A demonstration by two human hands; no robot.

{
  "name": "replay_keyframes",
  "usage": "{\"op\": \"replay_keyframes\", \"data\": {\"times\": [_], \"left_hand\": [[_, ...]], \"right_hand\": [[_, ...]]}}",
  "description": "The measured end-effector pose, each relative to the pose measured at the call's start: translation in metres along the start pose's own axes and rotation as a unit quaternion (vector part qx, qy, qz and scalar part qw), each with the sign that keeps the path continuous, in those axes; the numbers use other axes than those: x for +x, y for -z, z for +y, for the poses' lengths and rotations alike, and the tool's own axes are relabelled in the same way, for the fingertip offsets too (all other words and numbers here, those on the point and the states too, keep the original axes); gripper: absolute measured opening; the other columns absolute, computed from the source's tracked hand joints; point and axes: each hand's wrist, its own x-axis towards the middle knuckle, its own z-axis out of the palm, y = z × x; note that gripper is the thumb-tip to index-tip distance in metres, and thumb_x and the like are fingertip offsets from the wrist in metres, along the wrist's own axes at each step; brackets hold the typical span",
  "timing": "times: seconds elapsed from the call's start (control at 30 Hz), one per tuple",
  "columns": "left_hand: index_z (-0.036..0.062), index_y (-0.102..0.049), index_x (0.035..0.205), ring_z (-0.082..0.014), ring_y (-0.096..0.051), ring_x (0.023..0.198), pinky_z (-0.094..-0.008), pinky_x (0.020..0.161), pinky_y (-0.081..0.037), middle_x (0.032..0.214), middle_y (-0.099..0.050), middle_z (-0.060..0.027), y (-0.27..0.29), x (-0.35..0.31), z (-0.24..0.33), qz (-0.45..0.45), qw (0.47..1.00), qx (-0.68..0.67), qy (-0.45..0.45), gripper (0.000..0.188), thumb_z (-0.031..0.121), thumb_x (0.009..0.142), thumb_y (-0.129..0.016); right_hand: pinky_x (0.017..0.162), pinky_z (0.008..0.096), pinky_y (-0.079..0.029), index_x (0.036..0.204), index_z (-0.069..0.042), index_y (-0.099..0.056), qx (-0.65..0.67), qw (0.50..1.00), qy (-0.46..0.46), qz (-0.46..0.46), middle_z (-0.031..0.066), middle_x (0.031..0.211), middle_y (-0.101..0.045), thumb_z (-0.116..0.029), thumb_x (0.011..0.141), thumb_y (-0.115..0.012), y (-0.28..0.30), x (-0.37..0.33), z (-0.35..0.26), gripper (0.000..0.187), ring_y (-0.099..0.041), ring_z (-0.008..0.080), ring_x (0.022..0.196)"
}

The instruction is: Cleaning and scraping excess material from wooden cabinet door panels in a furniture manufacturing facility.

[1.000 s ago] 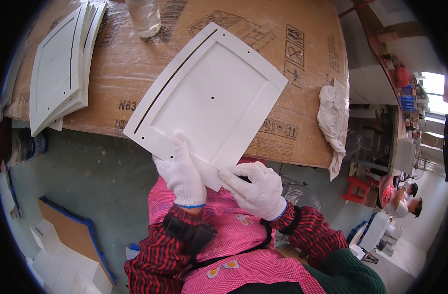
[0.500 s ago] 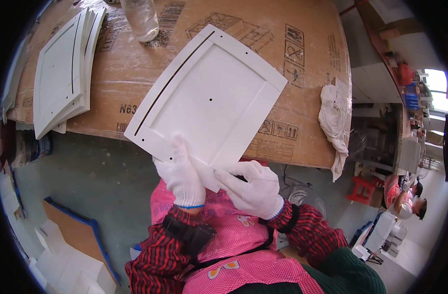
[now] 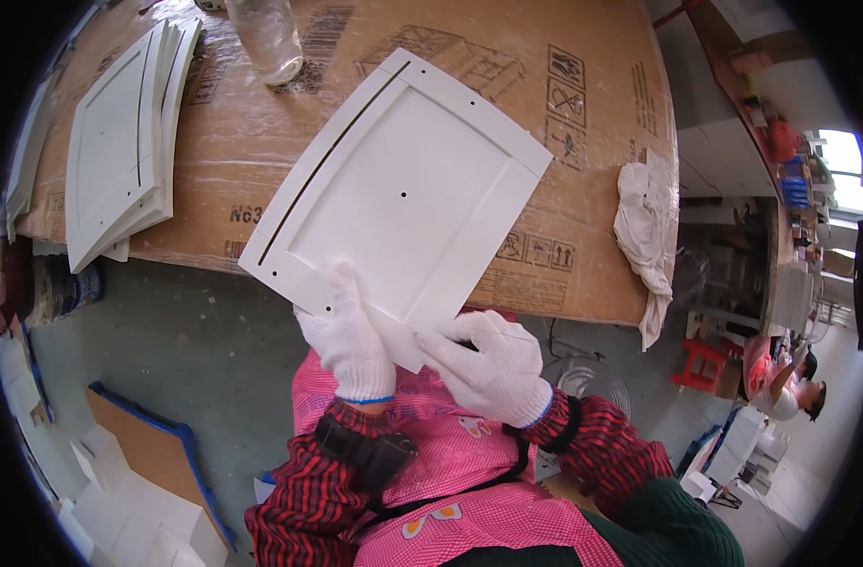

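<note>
A white panel [image 3: 404, 194] with a recessed middle, a dark slot along its left side and several small holes lies tilted across the near edge of the table, its near corner sticking out towards me. My left hand [image 3: 349, 338], in a white knitted glove, grips the panel's near left edge, thumb on the face and fingers underneath. Also gloved, my right hand [image 3: 493, 367] is closed, with its fingertips against the panel's edge by the near corner. Whatever those fingers may pinch is hidden.
Cardboard with dark print covers the table [image 3: 601, 255]. More white panels [image 3: 110, 142] are stacked at the left, near a clear bottle [image 3: 269, 47]. A white cloth [image 3: 643, 227] hangs over the right edge. Far right are a red stool [image 3: 700, 366] and a person [image 3: 786, 387].
My right hand has shifted very slightly to the right along the panel's near corner. The left hand and the panel stay almost where they were.
</note>
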Motion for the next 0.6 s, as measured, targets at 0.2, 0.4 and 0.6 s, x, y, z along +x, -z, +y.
{"op": "replay_keyframes", "data": {"times": [0.2,0.4,0.6], "left_hand": [[-0.0089,-0.05,0.14,-0.028,-0.062,0.114,-0.0399,0.099,-0.05,0.132,-0.063,-0.0203,-0.001,0.0,0.0,0.01,1.0,0.001,0.017,0.067,0.038,0.098,-0.075],[-0.0088,-0.05,0.139,-0.0287,-0.063,0.111,-0.0407,0.097,-0.05,0.131,-0.063,-0.0211,0.002,0.001,0.002,-0.01,0.999,-0.026,0.025,0.068,0.039,0.098,-0.075],[-0.0089,-0.05,0.139,-0.028,-0.063,0.111,-0.0399,0.097,-0.051,0.13,-0.063,-0.0202,-0.001,-0.002,0.008,-0.011,0.999,-0.033,0.033,0.066,0.037,0.098,-0.075]], "right_hand": [[0.065,0.0345,-0.053,0.114,-0.021,-0.08,0.023,0.999,-0.029,0.004,-0.002,0.097,-0.069,-0.016,0.077,-0.081,0.001,-0.009,-0.002,0.038,-0.066,0.019,0.081],[0.064,0.0346,-0.053,0.113,-0.02,-0.08,0.054,0.998,-0.041,0.012,-0.0016,0.092,-0.067,-0.016,0.077,-0.081,0.001,-0.007,-0.004,0.036,-0.067,0.0199,0.082],[0.065,0.0344,-0.054,0.113,-0.022,-0.08,0.055,0.997,-0.04,0.024,-0.0016,0.092,-0.067,-0.016,0.076,-0.081,-0.01,0.0,-0.007,0.038,-0.067,0.0199,0.08]]}}
